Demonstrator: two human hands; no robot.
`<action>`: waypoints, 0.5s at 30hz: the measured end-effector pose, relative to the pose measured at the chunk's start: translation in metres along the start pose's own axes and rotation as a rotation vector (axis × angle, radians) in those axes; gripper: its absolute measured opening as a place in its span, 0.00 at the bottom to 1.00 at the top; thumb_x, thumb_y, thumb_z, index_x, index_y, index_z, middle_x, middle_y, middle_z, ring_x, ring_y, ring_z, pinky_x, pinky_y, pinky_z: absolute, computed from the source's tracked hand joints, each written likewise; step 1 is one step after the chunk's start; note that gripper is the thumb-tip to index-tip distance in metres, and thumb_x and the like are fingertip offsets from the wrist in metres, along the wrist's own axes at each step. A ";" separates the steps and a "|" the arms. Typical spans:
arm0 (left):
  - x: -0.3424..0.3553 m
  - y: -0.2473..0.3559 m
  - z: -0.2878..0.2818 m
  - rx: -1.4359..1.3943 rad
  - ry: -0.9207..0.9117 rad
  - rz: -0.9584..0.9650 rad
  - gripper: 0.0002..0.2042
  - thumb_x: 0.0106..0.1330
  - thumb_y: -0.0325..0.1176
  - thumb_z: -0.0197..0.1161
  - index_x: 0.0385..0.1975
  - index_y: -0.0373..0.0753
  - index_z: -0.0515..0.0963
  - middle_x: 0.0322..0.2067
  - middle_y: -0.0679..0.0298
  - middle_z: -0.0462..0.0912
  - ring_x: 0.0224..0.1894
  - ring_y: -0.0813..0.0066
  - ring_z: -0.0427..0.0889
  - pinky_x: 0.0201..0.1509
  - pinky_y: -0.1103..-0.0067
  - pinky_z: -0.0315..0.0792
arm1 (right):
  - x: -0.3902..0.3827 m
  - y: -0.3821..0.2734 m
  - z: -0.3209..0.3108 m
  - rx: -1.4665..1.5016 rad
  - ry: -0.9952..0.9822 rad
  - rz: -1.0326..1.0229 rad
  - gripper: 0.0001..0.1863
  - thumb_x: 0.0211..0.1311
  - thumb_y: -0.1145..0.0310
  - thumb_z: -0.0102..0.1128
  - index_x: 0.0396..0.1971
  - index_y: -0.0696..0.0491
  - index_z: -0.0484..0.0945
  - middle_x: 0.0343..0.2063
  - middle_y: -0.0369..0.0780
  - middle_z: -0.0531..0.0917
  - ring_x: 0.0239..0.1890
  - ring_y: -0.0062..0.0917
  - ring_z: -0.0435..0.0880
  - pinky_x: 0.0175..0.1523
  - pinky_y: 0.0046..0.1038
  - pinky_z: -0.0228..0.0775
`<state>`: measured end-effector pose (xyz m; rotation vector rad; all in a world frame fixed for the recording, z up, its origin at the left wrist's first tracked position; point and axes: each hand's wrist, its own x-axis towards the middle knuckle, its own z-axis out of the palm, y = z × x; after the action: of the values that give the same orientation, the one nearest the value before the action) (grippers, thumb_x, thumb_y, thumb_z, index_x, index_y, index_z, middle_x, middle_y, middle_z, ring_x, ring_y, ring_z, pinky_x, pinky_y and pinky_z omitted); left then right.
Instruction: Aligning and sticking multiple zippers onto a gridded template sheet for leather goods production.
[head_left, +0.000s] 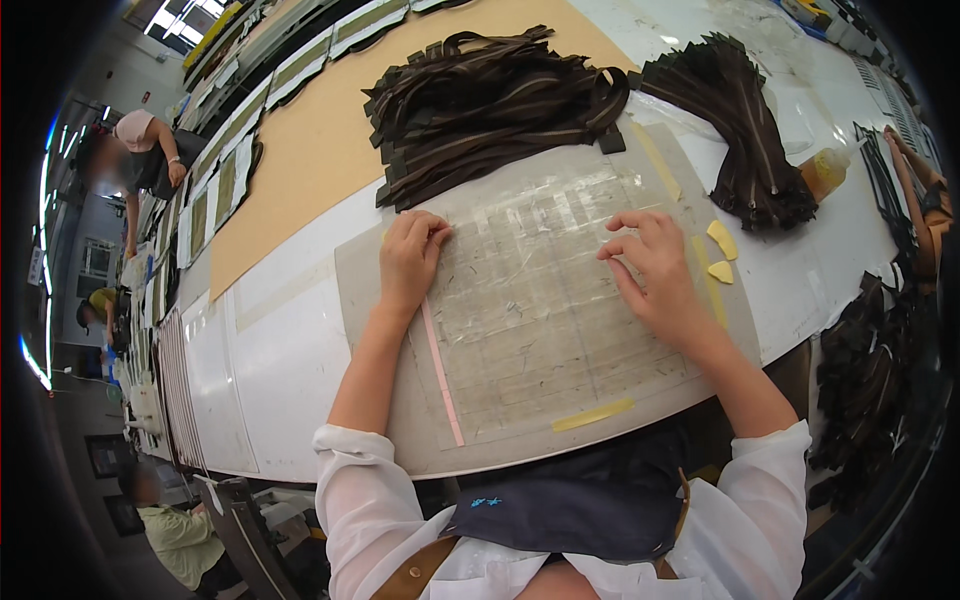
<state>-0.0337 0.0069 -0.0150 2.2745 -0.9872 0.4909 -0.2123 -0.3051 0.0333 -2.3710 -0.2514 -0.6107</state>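
A grey work board (400, 400) covered with strips of clear tape lies before me. At its far left part my left hand (412, 258) rests with the fingers drawn together, and whatever may be between the fingertips is hidden. Over the board's right part my right hand (650, 262) hovers, fingers bent and apart, holding nothing that I can see. Just beyond the board is a large heap of dark brown zippers (490, 120). Another bundle of zippers (725, 130) lies to the far right. Two small yellow pieces (721, 240) sit beside my right hand.
A bottle of amber liquid (825, 172) stands by the right bundle. More dark strips (865, 380) hang at the right edge. Tan sheet (300, 190) and rows of olive-and-white panels (235, 180) run along the left. Several people (150, 150) are at the left.
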 end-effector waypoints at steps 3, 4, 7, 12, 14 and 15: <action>0.001 0.007 -0.001 0.014 0.055 -0.028 0.08 0.61 0.26 0.72 0.38 0.36 0.81 0.34 0.60 0.82 0.39 0.59 0.79 0.45 0.70 0.73 | 0.009 -0.011 0.004 0.012 -0.026 -0.060 0.08 0.58 0.80 0.66 0.37 0.52 0.81 0.50 0.40 0.79 0.59 0.38 0.74 0.64 0.41 0.63; 0.002 0.010 -0.001 -0.018 0.080 -0.079 0.09 0.61 0.26 0.73 0.40 0.36 0.82 0.34 0.61 0.81 0.39 0.60 0.78 0.46 0.70 0.73 | 0.012 -0.013 0.006 0.019 -0.033 -0.079 0.08 0.58 0.80 0.66 0.37 0.53 0.81 0.50 0.40 0.79 0.59 0.38 0.74 0.64 0.41 0.63; 0.004 0.005 0.000 0.030 0.022 -0.051 0.10 0.59 0.27 0.74 0.39 0.37 0.84 0.33 0.63 0.80 0.40 0.62 0.78 0.46 0.70 0.73 | 0.014 -0.013 0.019 0.056 -0.048 -0.102 0.08 0.57 0.80 0.65 0.37 0.53 0.81 0.50 0.41 0.79 0.59 0.38 0.74 0.64 0.41 0.63; 0.005 0.008 -0.002 0.150 0.059 0.044 0.06 0.58 0.27 0.74 0.32 0.37 0.84 0.34 0.64 0.81 0.40 0.61 0.79 0.46 0.69 0.74 | 0.028 -0.022 0.041 0.064 -0.152 -0.155 0.13 0.61 0.80 0.63 0.46 0.56 0.81 0.58 0.43 0.78 0.66 0.41 0.72 0.69 0.41 0.62; 0.005 0.009 -0.005 0.181 0.065 0.089 0.05 0.58 0.27 0.73 0.30 0.37 0.84 0.34 0.65 0.81 0.41 0.62 0.79 0.46 0.69 0.74 | 0.042 -0.021 0.067 0.061 -0.182 -0.183 0.16 0.62 0.79 0.61 0.51 0.57 0.80 0.62 0.45 0.77 0.69 0.42 0.71 0.72 0.41 0.62; 0.006 0.009 -0.003 0.201 0.068 0.129 0.05 0.58 0.27 0.73 0.30 0.38 0.83 0.33 0.65 0.81 0.41 0.62 0.79 0.46 0.69 0.75 | 0.048 -0.015 0.086 0.010 -0.229 -0.253 0.20 0.65 0.78 0.58 0.57 0.59 0.77 0.66 0.46 0.74 0.72 0.41 0.68 0.75 0.40 0.61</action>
<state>-0.0369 0.0008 -0.0065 2.3608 -1.0976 0.7480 -0.1444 -0.2367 0.0076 -2.4181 -0.6612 -0.4495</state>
